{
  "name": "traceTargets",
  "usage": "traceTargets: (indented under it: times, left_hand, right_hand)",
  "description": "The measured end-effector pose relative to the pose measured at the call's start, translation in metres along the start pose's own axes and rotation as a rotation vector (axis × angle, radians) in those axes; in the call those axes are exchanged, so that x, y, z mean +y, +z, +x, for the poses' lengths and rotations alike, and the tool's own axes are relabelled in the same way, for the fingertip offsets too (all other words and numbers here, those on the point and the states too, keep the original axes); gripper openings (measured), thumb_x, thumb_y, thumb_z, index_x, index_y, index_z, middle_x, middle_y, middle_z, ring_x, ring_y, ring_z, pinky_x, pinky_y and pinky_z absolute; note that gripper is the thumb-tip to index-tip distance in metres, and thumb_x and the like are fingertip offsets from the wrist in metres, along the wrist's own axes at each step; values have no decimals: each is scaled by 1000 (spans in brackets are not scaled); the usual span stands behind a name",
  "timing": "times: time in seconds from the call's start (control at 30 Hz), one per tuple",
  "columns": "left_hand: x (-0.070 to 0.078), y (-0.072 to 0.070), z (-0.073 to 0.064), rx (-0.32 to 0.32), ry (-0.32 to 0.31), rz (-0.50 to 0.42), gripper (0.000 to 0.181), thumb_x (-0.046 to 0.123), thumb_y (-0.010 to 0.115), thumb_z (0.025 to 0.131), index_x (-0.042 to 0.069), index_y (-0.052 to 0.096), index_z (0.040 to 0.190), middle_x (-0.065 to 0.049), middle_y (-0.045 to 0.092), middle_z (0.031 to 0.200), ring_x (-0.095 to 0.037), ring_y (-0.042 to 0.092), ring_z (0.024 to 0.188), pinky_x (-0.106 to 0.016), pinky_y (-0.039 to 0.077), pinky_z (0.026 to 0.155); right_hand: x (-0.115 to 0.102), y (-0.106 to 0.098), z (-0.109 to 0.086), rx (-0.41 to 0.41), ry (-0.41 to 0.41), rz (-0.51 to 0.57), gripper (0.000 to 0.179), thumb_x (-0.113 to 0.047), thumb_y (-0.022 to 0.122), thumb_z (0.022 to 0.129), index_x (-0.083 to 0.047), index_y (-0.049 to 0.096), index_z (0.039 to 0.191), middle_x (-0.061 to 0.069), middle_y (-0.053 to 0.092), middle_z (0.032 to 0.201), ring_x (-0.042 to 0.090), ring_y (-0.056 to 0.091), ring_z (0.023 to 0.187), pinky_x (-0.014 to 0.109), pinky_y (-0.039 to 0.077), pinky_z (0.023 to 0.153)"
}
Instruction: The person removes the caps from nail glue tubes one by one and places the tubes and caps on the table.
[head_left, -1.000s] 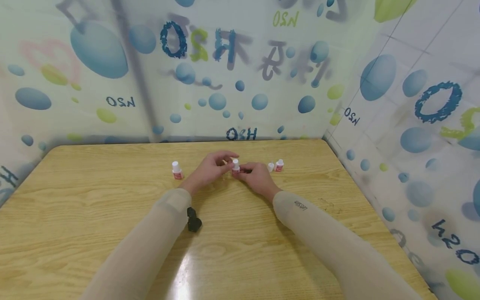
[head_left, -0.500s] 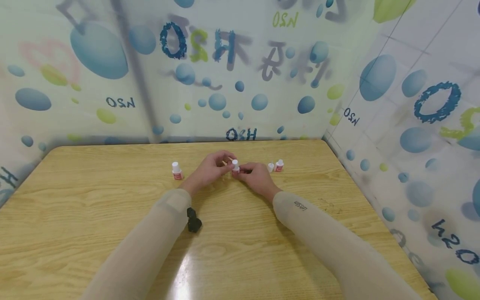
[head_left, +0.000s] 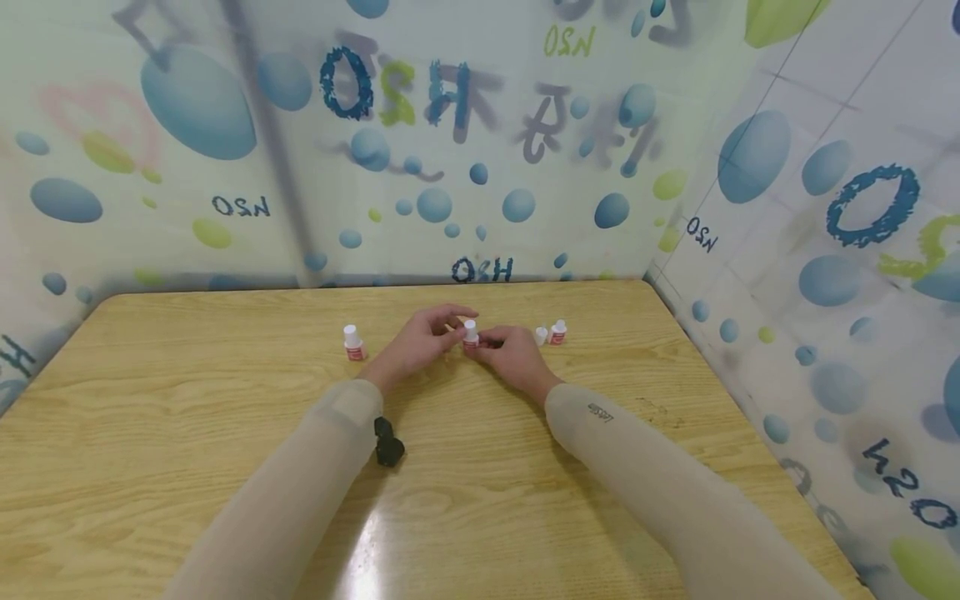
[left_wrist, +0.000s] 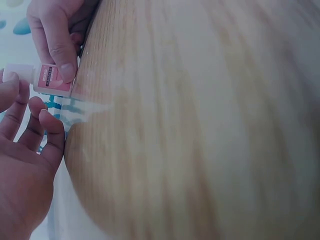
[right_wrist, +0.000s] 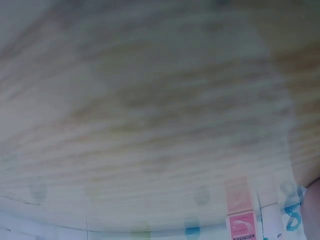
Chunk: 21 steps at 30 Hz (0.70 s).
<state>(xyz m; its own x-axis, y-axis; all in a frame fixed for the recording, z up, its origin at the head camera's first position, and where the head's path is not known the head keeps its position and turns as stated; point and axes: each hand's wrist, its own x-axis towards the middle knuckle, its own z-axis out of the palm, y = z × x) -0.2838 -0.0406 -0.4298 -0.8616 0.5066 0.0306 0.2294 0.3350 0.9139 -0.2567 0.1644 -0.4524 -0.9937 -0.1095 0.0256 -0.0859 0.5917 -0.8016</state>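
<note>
A small bottle with a pink label (head_left: 471, 340) and a white cap (head_left: 470, 326) is between the two hands near the back of the table. The left hand (head_left: 425, 337) pinches the white cap between thumb and fingertip, its other fingers loosely bent. From the other side, the right hand (head_left: 516, 354) grips the labelled body; in the left wrist view, its finger lies on the label (left_wrist: 48, 76). Just right of the right hand stand a small white piece (head_left: 542, 335) and a second pink-labelled bottle (head_left: 558, 332), seen also at the bottom of the right wrist view.
Another white-capped bottle (head_left: 354, 342) stands upright left of the left hand. The wooden table (head_left: 480, 500) reaches back to a wall covering (head_left: 442, 167) printed with blue drops. A dark object (head_left: 388, 443) shows beside the left sleeve.
</note>
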Motion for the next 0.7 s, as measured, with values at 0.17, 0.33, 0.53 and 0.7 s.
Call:
traceTargets:
  times: [0.17,0.33,0.53,0.7]
  left_hand:
    - [0,0,0,-4,8,9,35,17,60,110,18,66,144,-12,66,123,-25,58,87,-27,50,73]
    - [-1,1,2,-2,-7,19,34,20,62,109,17,66,143,-11,66,122,-25,59,88,-29,51,76]
    - [0,2,2,5,-22,10,31,21,64,108,14,65,138,-12,67,119,-24,62,91,-30,52,78]
    - [0,1,2,0,-15,-1,35,21,64,108,14,63,142,-12,67,119,-26,63,90,-30,52,77]
  right_hand:
    - [1,1,0,1,7,-2,24,-34,81,96,-20,84,116,-1,81,120,18,73,115,43,56,106]
    - [1,0,1,-2,6,-4,24,-34,81,96,-20,84,115,-1,81,119,19,73,114,43,56,106]
    - [1,0,0,-6,-6,0,22,-31,81,97,-20,83,116,0,81,120,19,73,115,44,56,107]
    - [2,1,0,-1,-14,-1,22,-31,81,97,-20,84,115,-1,81,119,19,73,114,44,56,106]
